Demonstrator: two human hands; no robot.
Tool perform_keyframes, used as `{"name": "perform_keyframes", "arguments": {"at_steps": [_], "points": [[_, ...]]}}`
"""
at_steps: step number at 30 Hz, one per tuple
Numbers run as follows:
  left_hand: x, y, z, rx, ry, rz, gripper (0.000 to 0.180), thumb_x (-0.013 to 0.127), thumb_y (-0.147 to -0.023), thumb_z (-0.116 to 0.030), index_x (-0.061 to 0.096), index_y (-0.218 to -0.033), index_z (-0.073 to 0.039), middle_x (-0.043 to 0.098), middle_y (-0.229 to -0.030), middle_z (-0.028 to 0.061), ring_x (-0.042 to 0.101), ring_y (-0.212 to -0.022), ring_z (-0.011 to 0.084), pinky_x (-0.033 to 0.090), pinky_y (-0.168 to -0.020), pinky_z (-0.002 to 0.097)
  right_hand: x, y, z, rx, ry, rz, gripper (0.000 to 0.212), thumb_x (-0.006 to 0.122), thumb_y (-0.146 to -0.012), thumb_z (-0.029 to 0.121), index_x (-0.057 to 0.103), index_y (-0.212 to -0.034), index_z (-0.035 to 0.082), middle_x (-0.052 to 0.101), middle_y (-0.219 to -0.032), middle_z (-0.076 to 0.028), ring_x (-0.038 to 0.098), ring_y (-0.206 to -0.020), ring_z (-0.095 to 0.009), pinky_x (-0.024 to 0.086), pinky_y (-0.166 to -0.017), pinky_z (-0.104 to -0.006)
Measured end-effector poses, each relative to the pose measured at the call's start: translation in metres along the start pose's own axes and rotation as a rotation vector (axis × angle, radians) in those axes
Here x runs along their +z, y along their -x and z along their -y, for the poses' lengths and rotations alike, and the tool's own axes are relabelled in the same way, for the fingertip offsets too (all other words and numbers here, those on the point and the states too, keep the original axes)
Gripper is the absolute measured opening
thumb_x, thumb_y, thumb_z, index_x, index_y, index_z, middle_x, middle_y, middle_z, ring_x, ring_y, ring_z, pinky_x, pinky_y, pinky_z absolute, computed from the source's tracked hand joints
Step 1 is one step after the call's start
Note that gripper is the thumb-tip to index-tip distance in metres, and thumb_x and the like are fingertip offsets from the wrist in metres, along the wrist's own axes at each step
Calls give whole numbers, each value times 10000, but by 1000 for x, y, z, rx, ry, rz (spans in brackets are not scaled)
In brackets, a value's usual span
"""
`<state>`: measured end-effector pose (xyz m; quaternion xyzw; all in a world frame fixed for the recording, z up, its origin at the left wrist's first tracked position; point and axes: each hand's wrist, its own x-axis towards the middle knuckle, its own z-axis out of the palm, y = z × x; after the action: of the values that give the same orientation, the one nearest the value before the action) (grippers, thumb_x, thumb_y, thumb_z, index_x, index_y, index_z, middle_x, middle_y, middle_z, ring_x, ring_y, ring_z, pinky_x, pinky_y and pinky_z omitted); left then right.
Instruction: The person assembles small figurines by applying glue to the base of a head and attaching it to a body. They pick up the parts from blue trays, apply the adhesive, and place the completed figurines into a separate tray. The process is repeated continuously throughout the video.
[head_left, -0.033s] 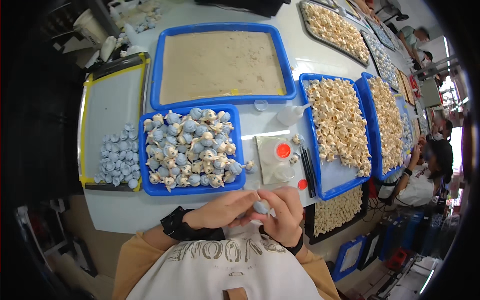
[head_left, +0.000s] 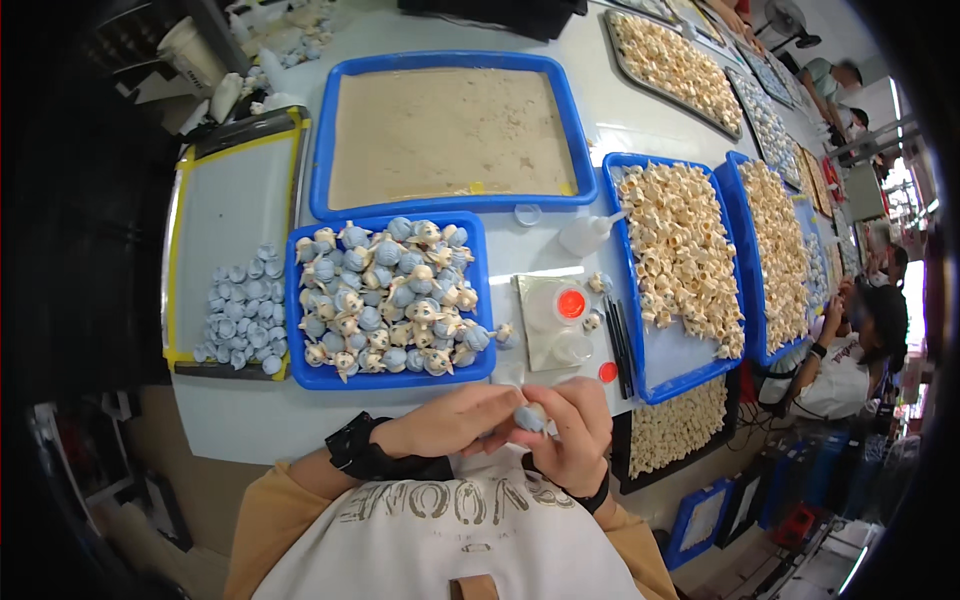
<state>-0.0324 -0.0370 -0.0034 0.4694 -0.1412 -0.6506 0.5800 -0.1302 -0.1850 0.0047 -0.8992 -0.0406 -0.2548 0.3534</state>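
- Noted in the grip of the bare right hand [head_left: 574,442]: a small, rounded, pale-blue and cream figurine head [head_left: 531,418], pinched between thumb and curled fingers, just above the front of a printed white garment [head_left: 450,545].
- Bare left hand [head_left: 455,418]: brought in from the left of the grip, fingertips close to the figurine head; whether grasping it or merely alongside, cannot tell, owing to overlapping fingers.
- Governing relation: figurine head lying inside the right-hand grip, on the side turned toward the left hand. Right hand nearer, being in contact. Pale-blue surface facing upward. Long axis not determinable; outline nearly round and partly covered.
- Ahead and left of the grip: a shallow rectangular blue plastic tray [head_left: 294,330], filled with similar blue-and-cream heads [head_left: 385,290].
- Farther left: pale-blue cup-shaped pieces [head_left: 240,315], loosely heaped on a flat grey panel edged with yellow tape [head_left: 235,190].
- Ahead and slightly right: a clear round container with an orange-red centre [head_left: 570,303], set on a pale-green square pad [head_left: 527,293]; slim dark rod-shaped tools [head_left: 617,345] to its right.
- Farther right and ahead: a second rectangular blue plastic tray [head_left: 690,384], holding hollow cream pieces [head_left: 680,250], well apart from both hands.
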Motion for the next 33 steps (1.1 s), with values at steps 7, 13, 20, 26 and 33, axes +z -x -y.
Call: {"name": "perform_keyframes", "arguments": {"at_steps": [7,13,20,26,33], "points": [[1,9,-3,239,-349,2,387,490,-877,-409,585,-865,-35,503,-667,5,450,-609,70,362,-540,220,-16,9,3,-88,38,87,367,693,-684,234,610,-971,21,548,-772,-64,488,-655,-229,380,-604,-340],[-7,19,4,284,-495,-216,245,669,-766,-234,586,-883,-36,521,-686,5,456,-625,71,377,-560,220,-6,-1,9,-79,-136,233,528,723,-668,177,528,-1140,44,543,-979,-96,516,-852,-274,414,-750,-370],[-42,71,-6,283,-874,-1139,263,727,-679,-133,568,-857,-21,463,-536,32,452,-515,69,373,-455,238,-133,45,-92,660,393,-560,363,532,-841,79,490,-1195,9,547,-1078,-114,529,-891,-176,417,-778,-295],[-37,50,0,475,-802,-1380,395,700,-679,-43,510,-1025,-18,435,-629,-10,395,-525,72,348,-489,230,-139,68,-159,659,843,-106,557,626,-702,23,468,-1232,92,472,-1130,-167,495,-993,-333,382,-872,-396],[-28,39,-7,586,223,-603,419,409,-862,-163,279,-1231,-14,524,-760,134,388,-357,97,301,-341,183,-129,61,-155,827,645,-360,487,629,-688,-22,483,-1153,-3,564,-903,-149,558,-817,-286,432,-758,-373]]}}
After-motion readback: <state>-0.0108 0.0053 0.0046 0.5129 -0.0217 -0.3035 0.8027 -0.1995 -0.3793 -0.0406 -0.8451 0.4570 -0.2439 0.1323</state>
